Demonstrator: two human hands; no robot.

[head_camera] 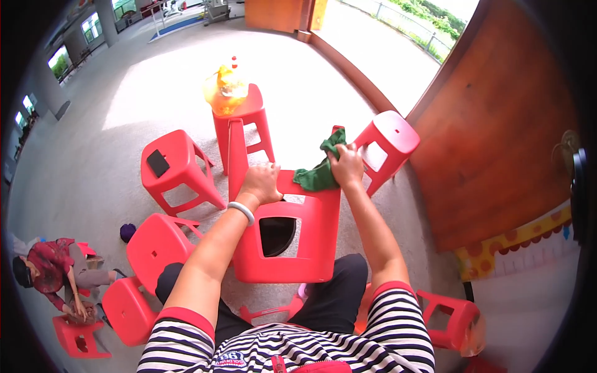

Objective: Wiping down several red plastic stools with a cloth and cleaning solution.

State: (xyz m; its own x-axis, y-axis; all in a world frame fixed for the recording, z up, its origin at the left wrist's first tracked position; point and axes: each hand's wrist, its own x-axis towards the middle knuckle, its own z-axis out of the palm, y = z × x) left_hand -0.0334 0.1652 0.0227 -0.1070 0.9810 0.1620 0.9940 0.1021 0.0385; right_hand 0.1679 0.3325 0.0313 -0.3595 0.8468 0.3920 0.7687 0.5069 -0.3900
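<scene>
A red plastic stool (289, 270) is held tipped over in front of my body, its legs pointing away from me. My left hand (261, 183) grips it near the base of a leg, by the crossbar; a pale bracelet sits on that wrist. In my right hand (346, 165) is a bunched green cloth (322, 176), pressed against the right end of the crossbar and the leg there. Part of the cloth drapes along the bar. Through the stool's side opening shows a black, round-edged object (278, 233), mostly hidden.
Ahead stand a red stool (254, 100) bearing an orange plastic bag (226, 93), another with a dark flat object (158, 163), and one (396, 128) by the wooden door (499, 121). More stools (158, 249) are at left. A seated person (53, 270) bends over a small stool (77, 333).
</scene>
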